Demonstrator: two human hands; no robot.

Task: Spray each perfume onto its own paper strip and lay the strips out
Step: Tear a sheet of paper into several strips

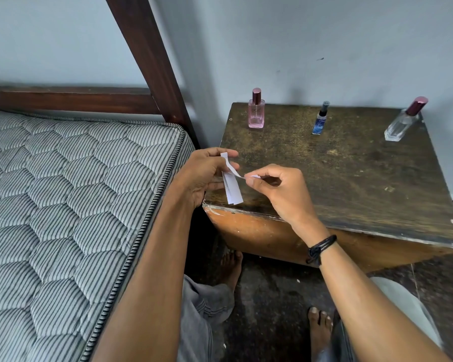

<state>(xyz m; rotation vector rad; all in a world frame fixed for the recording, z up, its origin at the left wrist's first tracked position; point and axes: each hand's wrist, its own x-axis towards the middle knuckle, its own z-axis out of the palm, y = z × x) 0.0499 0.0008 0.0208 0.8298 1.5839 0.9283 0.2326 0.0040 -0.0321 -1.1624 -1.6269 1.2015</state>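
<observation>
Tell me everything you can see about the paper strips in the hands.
The paper strips are a small bundle of narrow white slips that look thin and plain. The left hand holds them near their upper end, and they hang over the near left corner of the wooden table. The curled strip bends away from the bundle toward the right hand, which pinches its far end. Their number cannot be told.
</observation>
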